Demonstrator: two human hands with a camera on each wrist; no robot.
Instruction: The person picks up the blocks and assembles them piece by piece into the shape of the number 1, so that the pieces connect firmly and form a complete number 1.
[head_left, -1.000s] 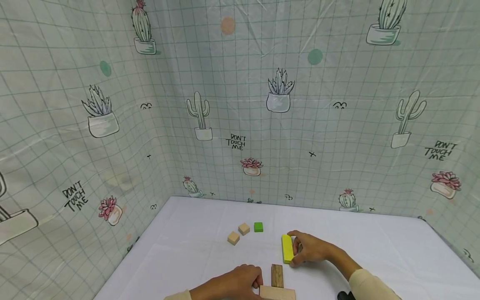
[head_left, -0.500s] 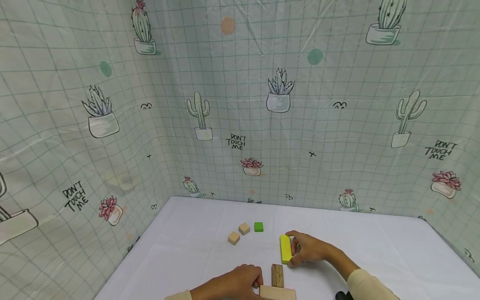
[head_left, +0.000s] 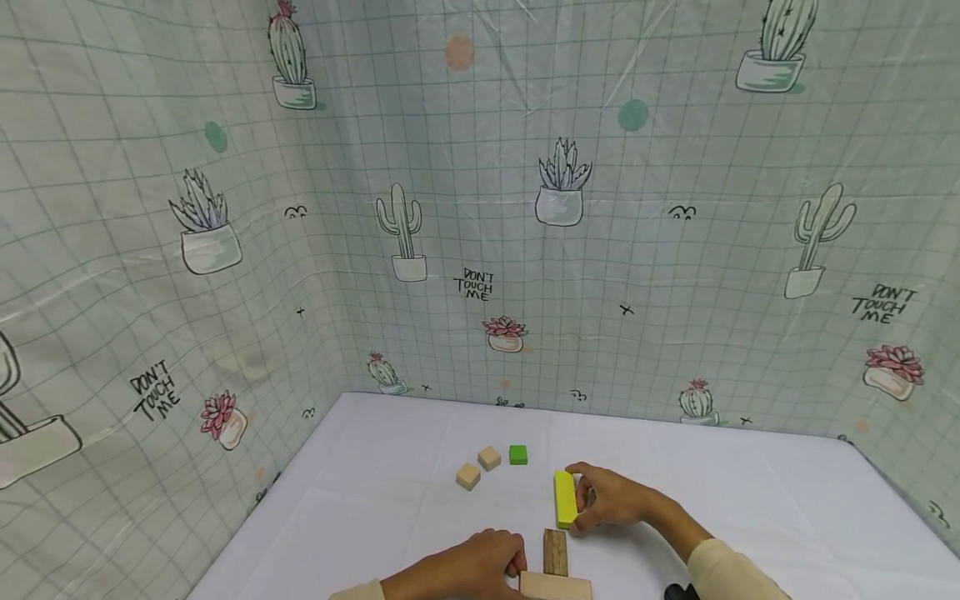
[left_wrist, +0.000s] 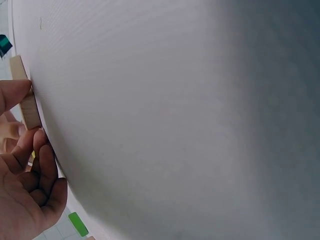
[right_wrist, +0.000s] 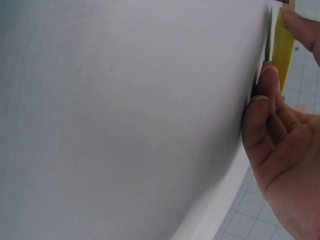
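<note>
In the head view my right hand (head_left: 613, 500) pinches a yellow rectangular block (head_left: 566, 500) between thumb and fingers. The right wrist view shows the thumb at one end of this yellow block (right_wrist: 283, 55) and the fingers toward the other. My left hand (head_left: 480, 567) holds a pale wooden block (head_left: 555, 586) at the bottom of the head view; thumb and fingertips also grip this wooden block (left_wrist: 31, 114) in the left wrist view. A darker brown wooden block (head_left: 555, 552) stands lengthwise against the pale one. The yellow block lies just beyond the brown block's far end.
Two small pale wooden cubes (head_left: 478, 467) and a small green block (head_left: 518, 454) sit farther back on the white table (head_left: 375, 467). A black object (head_left: 681, 592) shows beside the right sleeve. A cactus-print curtain (head_left: 480, 208) hangs behind and at the sides.
My right hand has slid the yellow block a little to the left, toward a line with the brown block. The left hand and the wooden blocks have stayed put.
</note>
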